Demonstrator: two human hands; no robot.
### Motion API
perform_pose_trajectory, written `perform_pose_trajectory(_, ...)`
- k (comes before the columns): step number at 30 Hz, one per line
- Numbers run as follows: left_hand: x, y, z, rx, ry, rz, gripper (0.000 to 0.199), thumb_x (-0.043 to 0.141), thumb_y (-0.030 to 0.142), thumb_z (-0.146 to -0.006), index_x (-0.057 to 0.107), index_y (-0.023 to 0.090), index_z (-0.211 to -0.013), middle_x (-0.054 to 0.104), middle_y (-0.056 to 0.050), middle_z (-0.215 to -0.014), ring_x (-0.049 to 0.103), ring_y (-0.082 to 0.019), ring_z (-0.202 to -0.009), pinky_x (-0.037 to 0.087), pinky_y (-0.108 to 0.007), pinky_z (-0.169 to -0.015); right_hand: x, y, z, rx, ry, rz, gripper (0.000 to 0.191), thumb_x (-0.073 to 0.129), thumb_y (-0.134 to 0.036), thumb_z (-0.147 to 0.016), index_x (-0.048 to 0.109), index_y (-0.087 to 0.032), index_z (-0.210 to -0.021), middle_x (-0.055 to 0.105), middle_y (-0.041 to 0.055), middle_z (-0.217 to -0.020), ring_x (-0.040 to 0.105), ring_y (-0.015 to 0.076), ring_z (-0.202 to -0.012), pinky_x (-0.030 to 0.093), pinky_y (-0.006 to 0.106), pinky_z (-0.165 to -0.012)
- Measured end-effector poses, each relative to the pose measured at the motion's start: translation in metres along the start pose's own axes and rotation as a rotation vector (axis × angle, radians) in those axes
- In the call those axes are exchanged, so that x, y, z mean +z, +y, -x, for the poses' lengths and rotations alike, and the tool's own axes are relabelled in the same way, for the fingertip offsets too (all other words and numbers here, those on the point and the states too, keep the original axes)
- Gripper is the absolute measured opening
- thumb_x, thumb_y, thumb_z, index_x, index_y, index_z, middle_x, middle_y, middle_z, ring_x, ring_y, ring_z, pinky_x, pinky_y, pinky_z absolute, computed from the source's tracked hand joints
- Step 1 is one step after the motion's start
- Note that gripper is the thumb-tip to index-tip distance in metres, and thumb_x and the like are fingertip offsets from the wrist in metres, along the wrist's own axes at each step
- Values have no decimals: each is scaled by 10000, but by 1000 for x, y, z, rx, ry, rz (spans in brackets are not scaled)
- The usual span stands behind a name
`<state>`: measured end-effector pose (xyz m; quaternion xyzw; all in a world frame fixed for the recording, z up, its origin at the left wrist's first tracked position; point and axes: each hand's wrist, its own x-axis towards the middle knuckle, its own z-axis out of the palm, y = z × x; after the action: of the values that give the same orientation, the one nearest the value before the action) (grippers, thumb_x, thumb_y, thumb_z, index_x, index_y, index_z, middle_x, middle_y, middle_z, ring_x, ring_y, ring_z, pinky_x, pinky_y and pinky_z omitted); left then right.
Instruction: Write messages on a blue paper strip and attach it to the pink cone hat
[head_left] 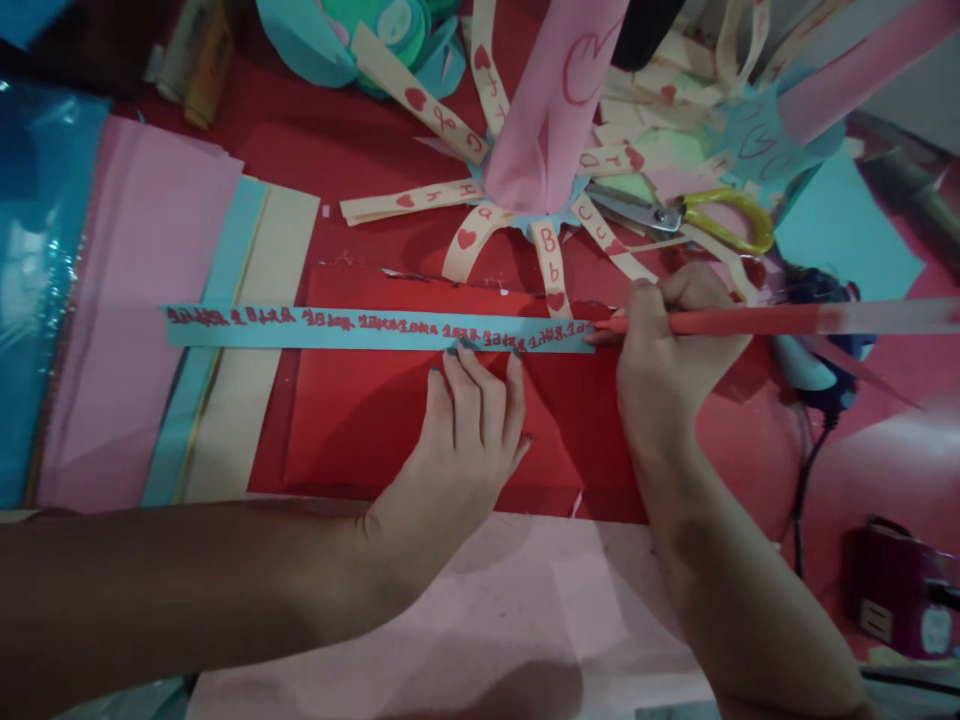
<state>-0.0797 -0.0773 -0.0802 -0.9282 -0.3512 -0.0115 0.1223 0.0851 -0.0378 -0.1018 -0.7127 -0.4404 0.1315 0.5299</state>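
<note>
A long blue paper strip [300, 335] with a row of red handwriting lies across a red sheet [360, 420], its left end over stacked papers. My left hand [472, 410] rests on the red sheet, fingers stretched out, fingertips on the strip's lower edge. In my right hand [664, 350] is a red pen [757, 320], held near its tip. The pen's tip meets the right end of the strip, at the last written marks.
Behind the strip stands a pink paper cone [536, 110] with lettered strips around its base. Yellow-handled scissors [724, 220] lie at the right. Pink sheets [142, 300] lie left. A dark corded tool [832, 390] and a maroon box [900, 590] are at the right.
</note>
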Motion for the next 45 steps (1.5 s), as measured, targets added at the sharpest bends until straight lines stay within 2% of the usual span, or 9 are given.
perform_pose_trajectory(6,0,-1,0,13,7,-43,498,418,299,-907,485,-56,-1250,617,-297,-1083,629,-349,-986,522,-415,-809,0,-2,-1,-111,-17,56,343,485,-66,-701,257,-209,-488,237,-79,-477,310,51,-392,333,187,-366)
perform_pose_trajectory(9,0,-1,0,25,9,-83,505,410,309,-908,489,-60,-1244,620,-299,-1073,636,-346,-970,525,-406,-799,0,0,-1,-106,-9,72,336,490,-87,-700,261,-209,-486,239,-77,-470,326,55,-400,320,192,-370)
perform_pose_trajectory(13,0,-1,0,31,5,-100,503,398,309,-912,489,-58,-1243,623,-294,-1070,637,-339,-968,522,-400,-801,1,1,0,-48,1,47,321,488,-133,-726,268,-213,-507,250,-85,-473,362,53,-380,376,187,-367)
perform_pose_trajectory(21,1,0,0,43,-12,-162,523,369,332,-918,477,-53,-1255,629,-276,-1072,637,-330,-970,523,-384,-808,0,2,1,-83,2,50,322,482,-134,-731,258,-215,-514,239,-82,-483,327,46,-385,373,172,-361)
perform_pose_trajectory(26,2,0,1,47,-27,-175,529,356,337,-921,462,-47,-1269,625,-268,-1086,633,-326,-981,517,-386,-819,-1,1,2,-55,22,72,328,485,-159,-762,271,-218,-522,255,-74,-493,381,65,-402,394,209,-405)
perform_pose_trajectory(32,2,1,0,37,-17,-149,520,360,321,-922,458,-51,-1271,618,-274,-1096,631,-330,-987,518,-391,-816,-2,-3,-1,-197,138,90,371,497,-125,-791,276,-222,-509,265,-54,-506,346,86,-457,338,231,-469)
perform_pose_trajectory(37,1,0,0,28,-20,-139,522,361,314,-922,452,-63,-1271,609,-292,-1100,627,-339,-993,514,-398,-822,0,-3,-1,-193,135,99,399,520,-214,-830,274,-222,-517,244,-63,-503,305,74,-434,304,234,-461)
perform_pose_trajectory(42,2,1,1,25,-17,-139,522,358,315,-922,454,-61,-1271,612,-290,-1094,630,-336,-984,514,-396,-819,1,-4,-1,-150,93,74,368,545,-305,-828,318,-234,-547,324,-83,-462,388,80,-403,319,258,-452)
perform_pose_trajectory(45,2,1,1,27,-24,-149,522,349,317,-924,454,-56,-1274,612,-282,-1099,628,-330,-986,509,-393,-829,0,-3,-2,-171,79,87,264,582,-329,-804,428,-232,-611,447,-62,-532,489,102,-478,412,275,-499)
